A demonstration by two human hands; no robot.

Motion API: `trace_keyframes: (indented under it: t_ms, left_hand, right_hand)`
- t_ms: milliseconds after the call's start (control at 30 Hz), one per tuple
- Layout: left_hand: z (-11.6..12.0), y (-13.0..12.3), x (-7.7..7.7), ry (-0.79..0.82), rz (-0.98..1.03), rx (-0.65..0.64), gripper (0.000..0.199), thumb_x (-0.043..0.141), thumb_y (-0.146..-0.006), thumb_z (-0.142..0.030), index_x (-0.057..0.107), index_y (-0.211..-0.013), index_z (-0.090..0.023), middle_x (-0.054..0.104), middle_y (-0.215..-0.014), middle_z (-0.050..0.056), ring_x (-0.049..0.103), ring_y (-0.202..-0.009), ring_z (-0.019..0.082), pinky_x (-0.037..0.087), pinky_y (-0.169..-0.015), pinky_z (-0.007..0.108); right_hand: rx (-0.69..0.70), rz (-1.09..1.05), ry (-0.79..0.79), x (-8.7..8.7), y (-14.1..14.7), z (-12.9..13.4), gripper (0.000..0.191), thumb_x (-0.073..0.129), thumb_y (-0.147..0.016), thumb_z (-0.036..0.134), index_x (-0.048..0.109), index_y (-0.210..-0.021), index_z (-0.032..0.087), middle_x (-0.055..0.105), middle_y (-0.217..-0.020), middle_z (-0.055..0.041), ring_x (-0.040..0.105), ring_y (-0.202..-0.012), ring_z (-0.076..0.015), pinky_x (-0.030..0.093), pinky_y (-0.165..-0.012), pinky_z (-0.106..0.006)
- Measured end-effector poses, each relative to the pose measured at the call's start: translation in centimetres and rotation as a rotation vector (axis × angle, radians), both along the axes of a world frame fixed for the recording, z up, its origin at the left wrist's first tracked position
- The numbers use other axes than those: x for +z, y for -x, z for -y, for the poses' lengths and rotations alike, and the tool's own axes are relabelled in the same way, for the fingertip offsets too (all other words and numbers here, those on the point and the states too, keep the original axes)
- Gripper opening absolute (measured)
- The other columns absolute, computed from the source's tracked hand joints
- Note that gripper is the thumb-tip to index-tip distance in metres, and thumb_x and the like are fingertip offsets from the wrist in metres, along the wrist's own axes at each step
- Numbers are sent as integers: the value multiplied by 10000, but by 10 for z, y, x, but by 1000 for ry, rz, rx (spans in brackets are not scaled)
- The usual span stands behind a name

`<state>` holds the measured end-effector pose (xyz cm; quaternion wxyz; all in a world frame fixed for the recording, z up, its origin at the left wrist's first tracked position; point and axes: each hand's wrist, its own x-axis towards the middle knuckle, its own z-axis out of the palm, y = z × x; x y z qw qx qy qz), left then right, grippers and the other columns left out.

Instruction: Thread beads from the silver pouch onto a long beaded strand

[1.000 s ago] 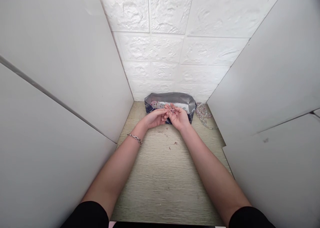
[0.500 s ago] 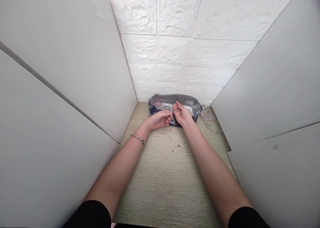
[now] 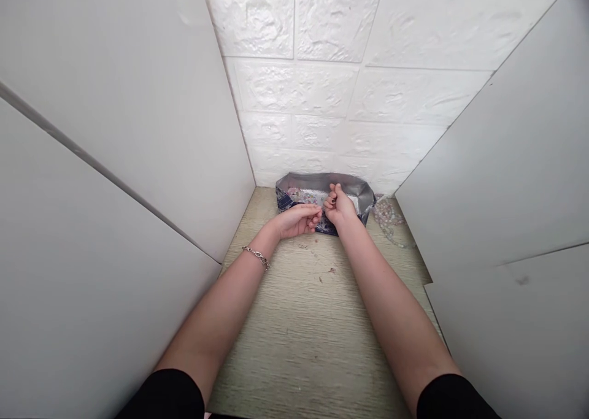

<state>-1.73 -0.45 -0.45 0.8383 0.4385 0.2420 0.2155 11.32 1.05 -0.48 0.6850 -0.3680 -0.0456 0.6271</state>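
Note:
A dark blue bag with a silver lining lies open against the wall, and small pink and pale beads show inside at its left end. Over the bag's front edge is my left hand, thumb and fingertips pinched together; what they hold is too small to make out. My right hand hovers above the bag's middle, just right of the left one, its fingers curled in. Anything within those fingers is hidden. The two hands are close but apart.
Strings of pink and pale beads lie right of the bag. Tiny loose bits are scattered on the wooden surface in front. White panels flank both sides, and a white brick-pattern wall stands behind.
My right hand has moved slightly right, away from the left hand, and its fingers have curled in more. The view has shifted a little.

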Motion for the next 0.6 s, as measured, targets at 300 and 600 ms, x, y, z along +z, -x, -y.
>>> trace_keyframes:
  t_ms: [300, 600]
  left_hand:
    - [1, 0, 0, 0, -4, -9, 148, 531, -715, -252, 497, -663, -117, 429, -541, -36, 411, -470, 31, 347, -483, 185]
    - [1, 1, 0, 25, 16, -1, 134, 540, -705, -248, 498, -669, -127, 435, -539, -32, 416, -481, 38, 341, -484, 184]
  right_hand:
    - [45, 7, -49, 2, 0, 5, 222, 342, -845, 330, 461, -768, 159, 248, -351, 113, 176, -263, -17, 122, -279, -134]
    - [-19, -31, -52, 16, 4, 18, 379, 211, -846, 429, 211, -557, 184, 166, -357, 91, 137, -271, -45, 97, -283, -169]
